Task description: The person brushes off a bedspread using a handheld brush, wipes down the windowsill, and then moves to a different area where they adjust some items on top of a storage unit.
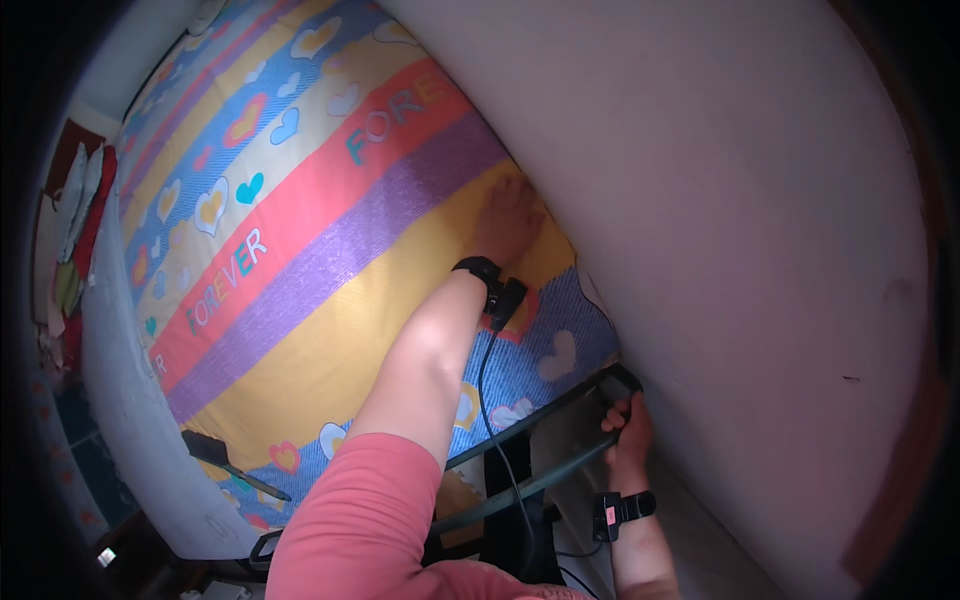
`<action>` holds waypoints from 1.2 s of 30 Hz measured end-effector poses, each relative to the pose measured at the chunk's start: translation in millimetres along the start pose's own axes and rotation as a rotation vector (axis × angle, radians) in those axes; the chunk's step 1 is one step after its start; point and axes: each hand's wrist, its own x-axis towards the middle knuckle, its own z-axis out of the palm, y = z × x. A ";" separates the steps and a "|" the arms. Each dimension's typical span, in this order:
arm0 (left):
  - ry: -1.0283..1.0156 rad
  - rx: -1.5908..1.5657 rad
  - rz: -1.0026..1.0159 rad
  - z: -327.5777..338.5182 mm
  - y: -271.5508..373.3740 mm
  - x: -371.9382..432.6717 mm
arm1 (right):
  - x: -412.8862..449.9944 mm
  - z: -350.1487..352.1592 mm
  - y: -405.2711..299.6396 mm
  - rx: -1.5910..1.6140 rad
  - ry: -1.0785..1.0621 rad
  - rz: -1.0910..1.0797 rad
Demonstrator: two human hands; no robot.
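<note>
My left hand (510,214) lies palm-down on the bed sheet (330,300), close to the edge that runs along the wall. Its fingers look somewhat apart, though shadow dims them, and nothing shows in them. The sheet is printed with coloured stripes, hearts and letters and lies mostly smooth. At the foot of the bed, my right hand (631,435) is wrapped around the corner of the dark metal bed frame (540,474), beside the wall. A dark bed brush (225,461) with a slim handle rests on the sheet's lower left corner.
A pale wall (712,187) borders the bed on the right. Folded textiles (82,217) are stacked beyond the far left side. Black straps with small devices sit on both wrists, and a black cable (491,420) hangs from the left one across the frame.
</note>
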 end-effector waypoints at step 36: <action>0.201 0.248 -0.644 -42.8 -133.1 -79.0 | -7.5 11.1 -3.9 0.029 -0.009 0.022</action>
